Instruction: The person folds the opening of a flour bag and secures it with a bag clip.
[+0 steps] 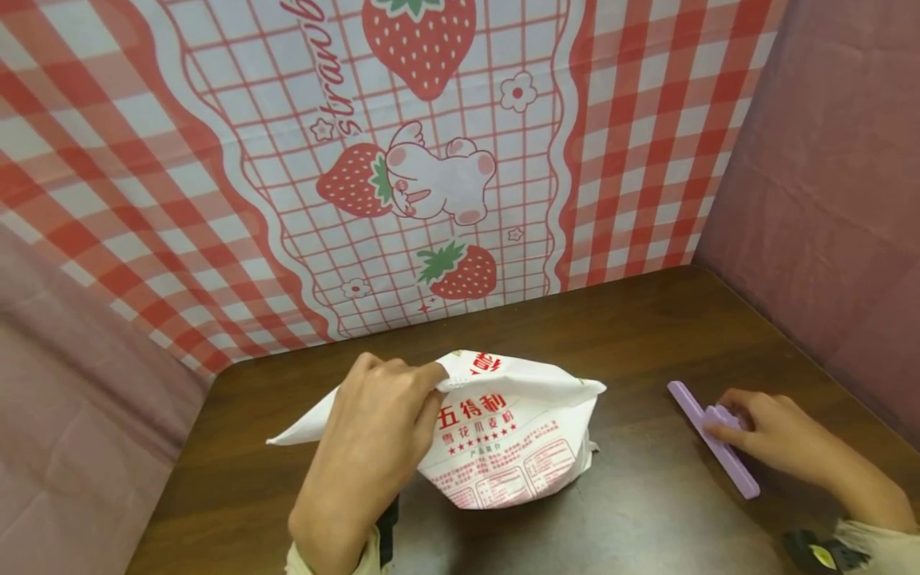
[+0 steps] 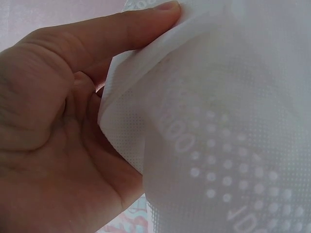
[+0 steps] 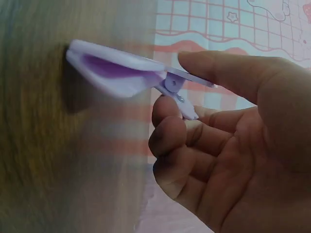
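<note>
A white flour bag [image 1: 496, 447] with red Chinese print stands on the table, its top folded over. My left hand [image 1: 377, 431] grips the bag's top edge; in the left wrist view the thumb [image 2: 146, 26] presses on the white woven fabric [image 2: 233, 121]. To the right, my right hand [image 1: 779, 431] pinches the handle of a long purple bag-sealing clip [image 1: 733, 463]. The right wrist view shows the clip [image 3: 116, 60] between thumb and curled fingers [image 3: 170, 141], its long jaws touching or very near the tabletop.
The dark brown wooden table [image 1: 632, 335] carries the bag and clip. Behind it hangs a red-and-white checked strawberry cloth [image 1: 632, 160]. Pink curtains [image 1: 826, 200] close off both sides. A dark band with a yellow-green mark [image 1: 822, 555] sits at the right wrist.
</note>
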Motion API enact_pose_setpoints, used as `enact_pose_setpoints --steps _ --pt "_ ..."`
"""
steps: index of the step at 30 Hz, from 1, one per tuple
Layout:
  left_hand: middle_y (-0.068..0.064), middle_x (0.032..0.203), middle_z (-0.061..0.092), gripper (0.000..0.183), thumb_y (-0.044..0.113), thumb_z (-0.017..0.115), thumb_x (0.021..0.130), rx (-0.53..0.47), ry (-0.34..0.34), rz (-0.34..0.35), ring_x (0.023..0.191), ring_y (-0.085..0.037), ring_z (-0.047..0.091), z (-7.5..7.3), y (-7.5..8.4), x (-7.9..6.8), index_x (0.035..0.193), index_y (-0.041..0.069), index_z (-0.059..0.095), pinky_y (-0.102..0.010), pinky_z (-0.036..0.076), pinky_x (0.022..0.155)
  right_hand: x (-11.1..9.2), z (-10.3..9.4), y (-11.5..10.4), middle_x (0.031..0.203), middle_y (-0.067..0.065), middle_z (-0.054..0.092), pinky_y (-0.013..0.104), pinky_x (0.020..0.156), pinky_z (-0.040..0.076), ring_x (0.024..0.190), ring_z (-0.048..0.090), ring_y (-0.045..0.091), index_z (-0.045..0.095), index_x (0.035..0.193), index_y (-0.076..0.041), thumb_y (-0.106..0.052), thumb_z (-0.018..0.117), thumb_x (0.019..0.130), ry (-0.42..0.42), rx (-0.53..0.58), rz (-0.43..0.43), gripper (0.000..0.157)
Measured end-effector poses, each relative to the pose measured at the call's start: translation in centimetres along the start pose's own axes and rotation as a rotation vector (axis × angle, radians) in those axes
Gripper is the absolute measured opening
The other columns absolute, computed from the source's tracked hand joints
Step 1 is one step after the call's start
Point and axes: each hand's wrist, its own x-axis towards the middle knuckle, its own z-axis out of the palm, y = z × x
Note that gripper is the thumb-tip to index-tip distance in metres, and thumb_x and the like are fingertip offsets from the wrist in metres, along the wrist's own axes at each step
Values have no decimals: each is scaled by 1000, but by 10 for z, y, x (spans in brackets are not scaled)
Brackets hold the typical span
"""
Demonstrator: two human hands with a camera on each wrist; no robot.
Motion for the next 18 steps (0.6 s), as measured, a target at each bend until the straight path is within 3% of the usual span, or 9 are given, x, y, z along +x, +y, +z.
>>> enact_pose_setpoints --steps 8,18 --pt "12 55 57 11 8 60 76 -12 -4 -21 51 -6 46 -1 0 0 75 18 65 -25 33 61 5 -7 -18 62 -9 47 21 45 32 51 40 -1 52 95 -11 -30 60 85 8 40 -51 22" --pt "13 50 50 15 8 60 76 -12 2 -12 48 -6 42 -1 -3 1 67 19 59 -24 32 59 8 -16 -46 67 -10 51 19 45 37 52 43 -3 51 97 -16 -23 62 84 86 51 -150 19"
